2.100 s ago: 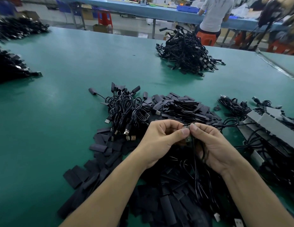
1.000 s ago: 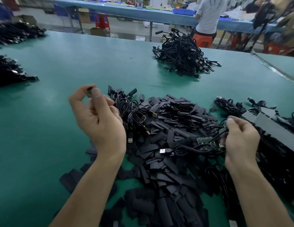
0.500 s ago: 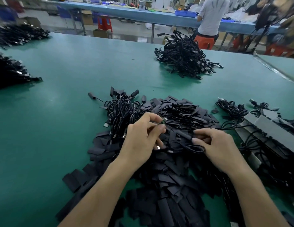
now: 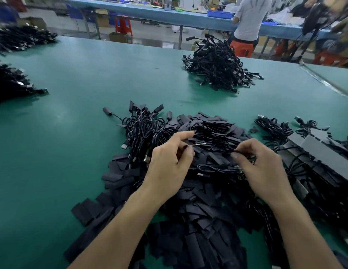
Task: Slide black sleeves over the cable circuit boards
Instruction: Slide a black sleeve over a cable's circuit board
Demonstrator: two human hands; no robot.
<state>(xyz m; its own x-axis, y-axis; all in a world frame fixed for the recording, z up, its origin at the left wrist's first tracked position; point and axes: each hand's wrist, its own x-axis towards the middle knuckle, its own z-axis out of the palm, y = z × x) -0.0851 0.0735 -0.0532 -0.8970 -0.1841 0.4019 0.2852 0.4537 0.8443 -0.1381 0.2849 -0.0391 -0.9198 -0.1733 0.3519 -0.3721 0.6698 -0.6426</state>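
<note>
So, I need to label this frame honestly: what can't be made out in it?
Head view, the only one:
The thin strip pinched by the left hand: seen edge-on, too thin to name as a sleeve.
The circuit board on the cable the right hand grips: mostly hidden under that hand.
The cable pile at the left: cut off by the frame edge.
The far bench: blurred, items unreadable.

1. Small green circuit board (image 4: 239,171): mostly hidden in right hand (image 4: 262,167) grip.
2. Thin pale strip (image 4: 198,145) pinched by left hand (image 4: 169,166): too small to ID.
3. Black cable heap (image 4: 12,88), far left: cut off by edge.
4. Background person in white shirt (image 4: 249,20): blurred, head cropped.
</note>
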